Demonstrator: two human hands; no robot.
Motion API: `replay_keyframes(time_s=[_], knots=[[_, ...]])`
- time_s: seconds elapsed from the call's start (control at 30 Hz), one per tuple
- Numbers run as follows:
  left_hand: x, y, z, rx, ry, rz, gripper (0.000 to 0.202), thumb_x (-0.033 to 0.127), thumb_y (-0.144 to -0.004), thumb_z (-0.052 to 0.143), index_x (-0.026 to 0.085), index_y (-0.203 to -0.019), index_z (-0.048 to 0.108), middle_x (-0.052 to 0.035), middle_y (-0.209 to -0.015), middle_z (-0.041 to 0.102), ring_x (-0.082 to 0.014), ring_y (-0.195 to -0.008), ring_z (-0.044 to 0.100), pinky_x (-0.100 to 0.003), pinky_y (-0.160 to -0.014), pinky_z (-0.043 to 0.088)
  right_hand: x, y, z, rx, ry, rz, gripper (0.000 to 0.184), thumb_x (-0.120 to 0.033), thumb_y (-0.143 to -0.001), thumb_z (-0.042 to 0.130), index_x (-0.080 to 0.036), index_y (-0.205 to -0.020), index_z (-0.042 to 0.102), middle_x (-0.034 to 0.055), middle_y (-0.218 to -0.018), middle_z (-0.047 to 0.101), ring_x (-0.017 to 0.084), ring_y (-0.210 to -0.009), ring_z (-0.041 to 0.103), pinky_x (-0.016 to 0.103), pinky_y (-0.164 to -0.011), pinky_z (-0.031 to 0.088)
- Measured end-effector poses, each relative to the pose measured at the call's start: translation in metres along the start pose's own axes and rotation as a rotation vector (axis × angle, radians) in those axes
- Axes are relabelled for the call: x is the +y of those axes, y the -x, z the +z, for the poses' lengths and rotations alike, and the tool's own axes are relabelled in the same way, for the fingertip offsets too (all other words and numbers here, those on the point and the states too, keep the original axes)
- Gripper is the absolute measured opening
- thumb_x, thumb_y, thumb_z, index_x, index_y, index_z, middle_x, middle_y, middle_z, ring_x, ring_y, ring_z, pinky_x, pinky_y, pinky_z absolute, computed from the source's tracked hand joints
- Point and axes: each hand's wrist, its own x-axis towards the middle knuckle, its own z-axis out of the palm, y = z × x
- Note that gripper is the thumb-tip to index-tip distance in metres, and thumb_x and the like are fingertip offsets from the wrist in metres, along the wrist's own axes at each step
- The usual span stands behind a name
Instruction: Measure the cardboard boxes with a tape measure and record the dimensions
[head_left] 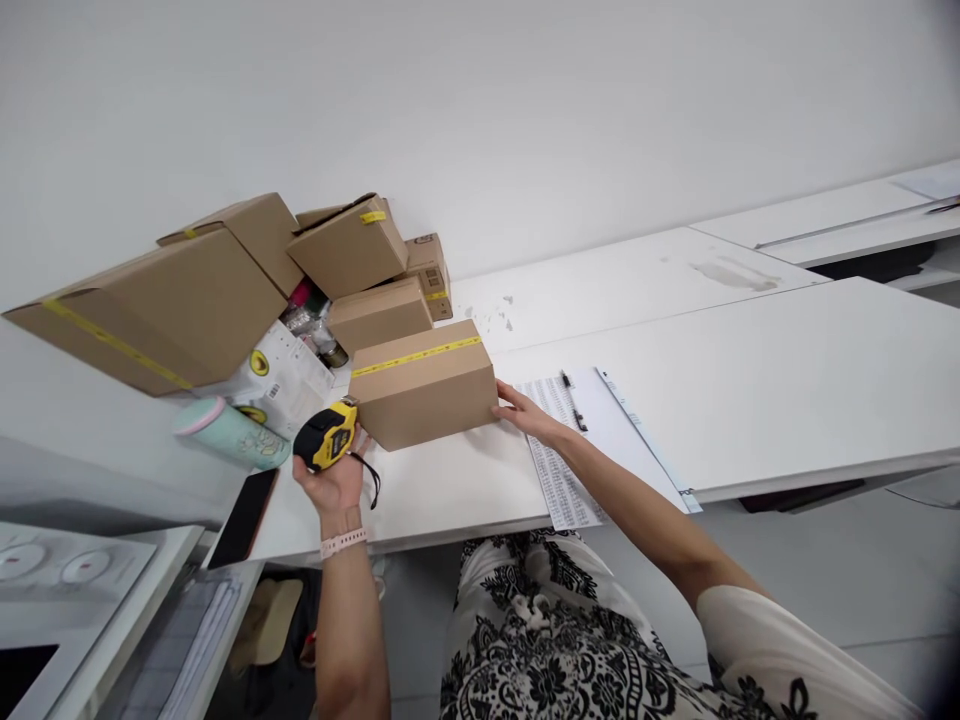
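My left hand [337, 482] is wrapped round a yellow and black tape measure [325, 437], with a wrist strap hanging from it. The tape measure is held up against the left end of a closed cardboard box [431, 395], and a printed yellow strip runs along the box's top. At the opposite end, my right hand [523, 412] grips the box's right edge, fingers and thumb on the cardboard. Whether any blade is drawn out along the box's far side, I cannot tell. The box rests on the white table [450, 490].
Several more cardboard boxes [172, 300] stand against the wall at the back left. Nearer lie a white avocado-print package [289, 365], a mint tumbler [232, 430] and a black phone-like slab [251, 515]. Printed sheets [559, 470] and a black pen [574, 400] lie at the right.
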Motion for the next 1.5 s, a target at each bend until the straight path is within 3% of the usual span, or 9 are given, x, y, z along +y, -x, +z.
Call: replay_keyframes(time_s=[0.13, 0.37, 0.53, 0.7, 0.83, 0.9, 1.07, 1.3, 1.5], knots=[[0.018, 0.007, 0.013, -0.045, 0.076, 0.017, 0.055, 0.074, -0.070, 0.056, 0.032, -0.100, 0.074, -0.0023, -0.116, 0.075, -0.0322, -0.118, 0.064, -0.054, -0.098, 0.051, -0.035, 0.011, -0.009, 0.001, -0.025, -0.058, 0.067, -0.048, -0.091, 0.059, -0.030, -0.154, 0.043, 0.0102, -0.146, 0.057, 0.028, -0.123, 0.060, 0.044, -0.099, 0.054], [0.077, 0.030, 0.042, -0.131, 0.121, 0.063, 0.035, 0.057, -0.078, 0.059, 0.031, -0.095, 0.077, 0.0009, -0.114, 0.076, -0.0296, -0.125, 0.061, -0.055, -0.111, 0.045, -0.105, 0.055, -0.032, 0.288, 0.239, -0.054, 0.053, -0.057, -0.092, 0.057, -0.027, -0.135, 0.064, 0.0106, -0.115, 0.060, 0.020, -0.082, 0.060, 0.039, -0.079, 0.055], [0.064, 0.039, 0.056, -0.125, 0.044, -0.099, 0.038, 0.059, -0.071, 0.069, 0.027, -0.089, 0.077, -0.0044, -0.110, 0.078, -0.0350, -0.119, 0.065, -0.067, -0.108, 0.043, -0.092, 0.068, -0.042, 0.377, 0.268, 0.027, 0.046, -0.052, -0.092, 0.058, -0.025, -0.127, 0.069, 0.0084, -0.105, 0.061, 0.019, -0.075, 0.057, 0.040, -0.077, 0.052], [0.066, 0.038, 0.078, -0.112, -0.033, -0.101, 0.032, 0.053, -0.070, 0.073, 0.025, -0.084, 0.076, -0.0031, -0.101, 0.079, -0.0337, -0.116, 0.067, -0.061, -0.104, 0.051, -0.065, 0.069, -0.051, 0.411, 0.267, 0.065, 0.042, -0.044, -0.088, 0.060, -0.024, -0.124, 0.068, 0.0105, -0.115, 0.064, 0.020, -0.077, 0.059, 0.040, -0.074, 0.052], [0.084, 0.044, 0.105, -0.169, -0.050, -0.155, 0.033, 0.051, -0.069, 0.075, 0.024, -0.087, 0.077, -0.0042, -0.094, 0.080, -0.0366, -0.109, 0.070, -0.065, -0.101, 0.053, -0.088, 0.068, -0.048, 0.515, 0.271, -0.086, 0.029, -0.041, -0.089, 0.059, -0.024, -0.110, 0.070, 0.0104, -0.116, 0.065, 0.023, -0.093, 0.061, 0.038, -0.078, 0.050], [0.089, 0.051, 0.120, -0.235, -0.021, -0.269, 0.034, 0.052, -0.069, 0.076, 0.024, -0.089, 0.077, -0.0045, -0.094, 0.080, -0.0381, -0.107, 0.071, -0.068, -0.098, 0.054, -0.109, 0.063, -0.043, 0.419, 0.202, -0.113, 0.024, -0.042, -0.094, 0.055, -0.025, -0.096, 0.071, 0.0075, -0.104, 0.069, 0.022, -0.091, 0.061, 0.037, -0.078, 0.049], [0.083, 0.066, 0.146, -0.381, -0.051, -0.466, 0.041, 0.051, -0.064, 0.081, 0.021, -0.091, 0.078, -0.0077, -0.094, 0.081, -0.0407, -0.106, 0.072, -0.069, -0.096, 0.054, -0.139, 0.048, -0.031, -0.006, -0.066, -0.077, 0.044, -0.053, -0.100, 0.044, -0.022, -0.083, 0.070, 0.0063, -0.090, 0.070, 0.019, -0.082, 0.060, 0.035, -0.078, 0.047], [0.083, 0.073, 0.154, -0.450, -0.023, -0.590, 0.042, 0.051, -0.069, 0.078, 0.019, -0.095, 0.079, -0.0090, -0.096, 0.081, -0.0370, -0.095, 0.075, -0.063, -0.089, 0.059, -0.143, 0.051, -0.017, -0.118, -0.350, 0.018, 0.052, -0.070, -0.086, 0.058, -0.021, -0.067, 0.059, 0.0033, -0.073, 0.058, 0.018, -0.072, 0.049, 0.035, -0.074, 0.041], [0.095, 0.071, 0.147, -0.479, 0.000, -0.547, 0.044, 0.052, -0.067, 0.081, 0.019, -0.095, 0.080, -0.0103, -0.100, 0.081, -0.0350, -0.092, 0.076, -0.053, -0.081, 0.064, -0.146, 0.039, -0.029, -0.181, -0.527, -0.048, 0.039, -0.051, -0.077, 0.078, -0.022, -0.064, 0.054, -0.0021, -0.072, 0.052, 0.015, -0.073, 0.045, 0.032, -0.076, 0.037]])
